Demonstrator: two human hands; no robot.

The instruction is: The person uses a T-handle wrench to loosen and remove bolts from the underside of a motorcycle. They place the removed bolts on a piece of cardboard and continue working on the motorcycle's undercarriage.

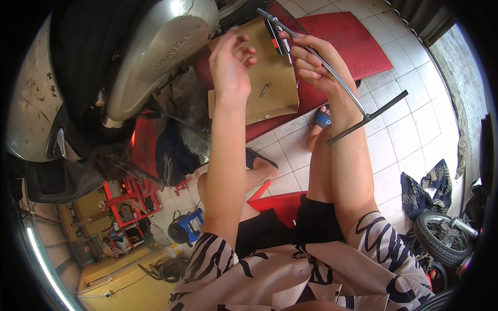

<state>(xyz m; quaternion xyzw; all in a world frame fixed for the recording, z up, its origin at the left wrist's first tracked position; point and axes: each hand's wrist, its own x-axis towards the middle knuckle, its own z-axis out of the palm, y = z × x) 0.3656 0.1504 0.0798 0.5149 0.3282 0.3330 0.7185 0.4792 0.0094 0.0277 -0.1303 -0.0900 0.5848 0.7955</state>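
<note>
My right hand (317, 65) is closed around the shaft of a T-handle wrench (340, 83). Its crossbar lies over my right forearm, and the tip of the shaft points up and to the left. My left hand (231, 65) is raised near the motorcycle's silver cover (168, 44), its fingers half bent and apart, with nothing visible in them. Between and below the hands is a cardboard tray (280, 98) bearing a small metal pin-like piece (264, 90). A black, red and white item (275, 37) stands at the tray's far right side, partly behind the wrench.
Under the tray is a red platform (342, 39) on the white tiled floor (404, 140). A red stool (280, 205) is beneath me. A wheel (443, 236) and a dark checked cloth (430, 189) lie at right. Red shelving (132, 202) and a blue machine (187, 228) stand at left.
</note>
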